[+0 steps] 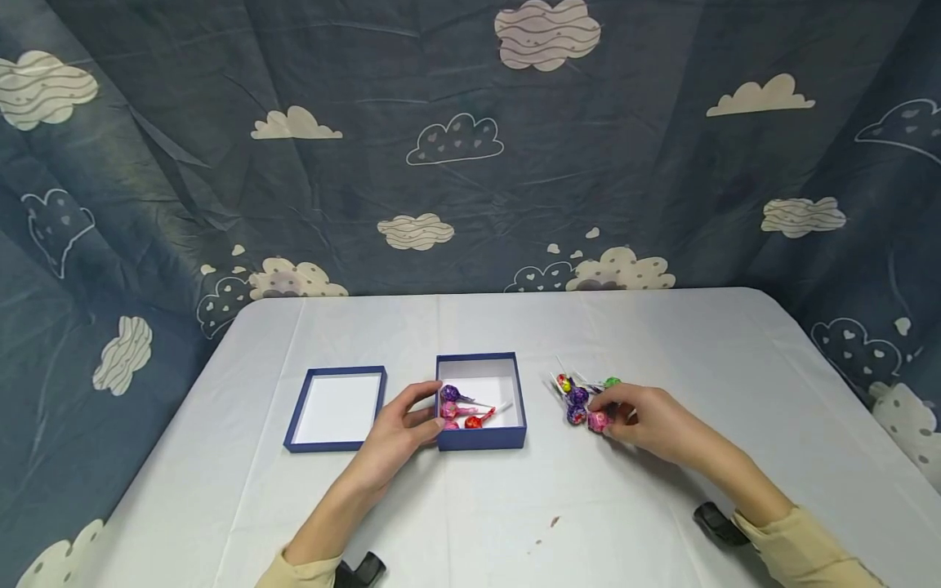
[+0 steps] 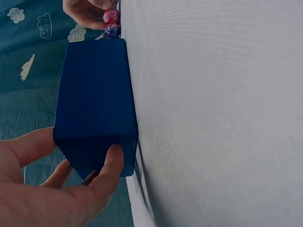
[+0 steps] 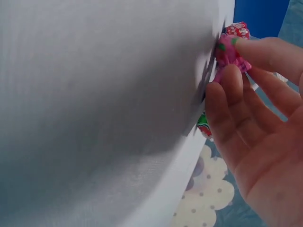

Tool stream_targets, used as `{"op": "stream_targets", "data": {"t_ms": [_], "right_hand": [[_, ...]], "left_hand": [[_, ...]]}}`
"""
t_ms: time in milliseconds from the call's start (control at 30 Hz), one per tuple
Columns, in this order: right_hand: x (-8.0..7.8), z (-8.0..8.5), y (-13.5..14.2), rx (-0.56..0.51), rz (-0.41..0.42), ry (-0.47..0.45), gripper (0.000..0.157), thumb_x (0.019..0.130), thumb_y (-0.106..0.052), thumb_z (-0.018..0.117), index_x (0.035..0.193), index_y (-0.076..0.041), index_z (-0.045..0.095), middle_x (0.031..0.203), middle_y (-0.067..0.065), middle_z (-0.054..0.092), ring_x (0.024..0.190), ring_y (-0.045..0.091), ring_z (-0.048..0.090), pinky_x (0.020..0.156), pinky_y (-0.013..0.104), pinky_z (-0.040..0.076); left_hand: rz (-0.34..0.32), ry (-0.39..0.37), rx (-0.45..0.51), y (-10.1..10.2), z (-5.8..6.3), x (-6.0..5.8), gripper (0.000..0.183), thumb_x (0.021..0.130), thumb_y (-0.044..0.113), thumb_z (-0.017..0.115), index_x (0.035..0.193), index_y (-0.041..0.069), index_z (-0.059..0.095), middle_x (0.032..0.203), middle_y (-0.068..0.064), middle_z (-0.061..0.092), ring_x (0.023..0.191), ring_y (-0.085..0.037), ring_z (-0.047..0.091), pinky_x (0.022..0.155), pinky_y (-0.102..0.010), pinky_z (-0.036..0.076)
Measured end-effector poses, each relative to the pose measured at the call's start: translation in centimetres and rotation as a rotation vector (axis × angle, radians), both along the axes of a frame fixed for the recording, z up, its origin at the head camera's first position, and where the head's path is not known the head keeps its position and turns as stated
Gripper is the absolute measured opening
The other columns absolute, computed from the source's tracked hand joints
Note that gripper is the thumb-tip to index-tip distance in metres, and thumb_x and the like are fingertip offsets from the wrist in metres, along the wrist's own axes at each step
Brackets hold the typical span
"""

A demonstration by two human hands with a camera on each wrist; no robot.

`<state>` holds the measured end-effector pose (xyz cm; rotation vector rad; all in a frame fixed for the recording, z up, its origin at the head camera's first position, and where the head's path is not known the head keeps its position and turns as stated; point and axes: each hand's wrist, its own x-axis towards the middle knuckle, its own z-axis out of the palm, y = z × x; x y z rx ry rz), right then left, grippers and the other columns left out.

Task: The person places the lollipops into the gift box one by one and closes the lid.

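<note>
A blue box [image 1: 481, 439] with a white inside stands uncovered, holding several wrapped lollipops [image 1: 478, 421] at its left side. My left hand [image 1: 401, 429] grips the box at its left end, thumb by the front corner and fingers along the left wall; the wall hides some fingertips in the left wrist view. To the right of the box, my right hand [image 1: 647, 420] pinches a pink-wrapped lollipop [image 3: 228, 49] between thumb and fingers, low over the table. Against it lies a small pile of lollipops [image 1: 577, 400] in purple, red, yellow and green wrappers, partly hidden by the hand.
Left of the box lies its blue-edged lid [image 1: 341, 408], white inside upward. A white cloth covers the table [image 1: 353, 331]. Small brown specks [image 1: 555, 521] show near the front. Behind hangs a dark curtain [image 1: 353, 196] with cloud prints.
</note>
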<state>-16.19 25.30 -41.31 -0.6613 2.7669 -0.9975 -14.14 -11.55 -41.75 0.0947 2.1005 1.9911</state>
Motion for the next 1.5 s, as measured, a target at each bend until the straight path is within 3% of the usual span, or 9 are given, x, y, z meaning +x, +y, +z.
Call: {"op": "stream_targets", "data": {"t_ms": [267, 533, 767, 1000, 1267, 1500], "right_hand": [[0.2, 0.2, -0.3, 0.041, 0.006, -0.083, 0.026, 0.08, -0.006, 0.078, 0.103, -0.017, 0.072, 0.084, -0.003, 0.06, 0.075, 0.015, 0.053, 0.059, 0.026, 0.046], [0.4, -0.2, -0.4, 0.057, -0.033, -0.077, 0.022, 0.079, -0.017, 0.083, 0.097, -0.024, 0.073, 0.084, -0.006, 0.058, 0.076, 0.016, 0.049, 0.06, 0.026, 0.041], [0.7, -0.4, -0.1, 0.001, 0.004, -0.057, 0.021, 0.081, -0.011, 0.08, 0.098, -0.021, 0.071, 0.083, -0.006, 0.062, 0.078, 0.011, 0.056, 0.068, 0.025, 0.048], [0.7, -0.4, 0.0, -0.04, -0.01, -0.084, 0.023, 0.081, -0.011, 0.079, 0.102, -0.017, 0.071, 0.089, -0.005, 0.063, 0.081, 0.013, 0.058, 0.073, 0.027, 0.052], [1.0, 0.0, -0.5, -0.15, -0.042, 0.012, 0.023, 0.084, -0.012, 0.078, 0.106, -0.016, 0.072, 0.097, -0.008, 0.068, 0.087, 0.014, 0.062, 0.075, 0.029, 0.054], [0.9, 0.6, -1.4, -0.213, -0.062, 0.015, 0.026, 0.084, -0.012, 0.078, 0.109, -0.016, 0.071, 0.099, -0.008, 0.068, 0.087, 0.015, 0.063, 0.079, 0.031, 0.053]], "left_hand": [[0.007, 0.0, 0.003, -0.1, -0.1, 0.0, 0.05, 0.092, 0.001, 0.061, 0.14, 0.007, 0.05, 0.147, -0.014, 0.041, 0.125, -0.034, 0.051, 0.094, -0.042, 0.05], [0.006, -0.01, 0.005, -0.2, -0.1, 0.0, 0.051, 0.092, 0.001, 0.061, 0.141, 0.007, 0.049, 0.147, -0.014, 0.042, 0.126, -0.033, 0.05, 0.094, -0.042, 0.05], [0.01, -0.011, 0.004, -0.2, 0.0, 0.0, 0.05, 0.092, 0.002, 0.061, 0.141, 0.007, 0.05, 0.147, -0.013, 0.042, 0.126, -0.033, 0.051, 0.094, -0.043, 0.05], [0.0, -0.014, 0.006, -0.2, -0.1, 0.0, 0.05, 0.093, 0.002, 0.061, 0.141, 0.007, 0.049, 0.148, -0.014, 0.041, 0.127, -0.034, 0.049, 0.095, -0.043, 0.049], [0.004, -0.008, -0.019, 0.0, 0.0, 0.0, 0.052, 0.091, 0.002, 0.063, 0.141, 0.008, 0.05, 0.148, -0.013, 0.04, 0.126, -0.035, 0.05, 0.093, -0.041, 0.051], [-0.009, -0.008, -0.007, 0.0, 0.1, 0.0, 0.051, 0.092, 0.001, 0.061, 0.142, 0.006, 0.048, 0.148, -0.016, 0.041, 0.127, -0.035, 0.049, 0.094, -0.04, 0.051]]}}
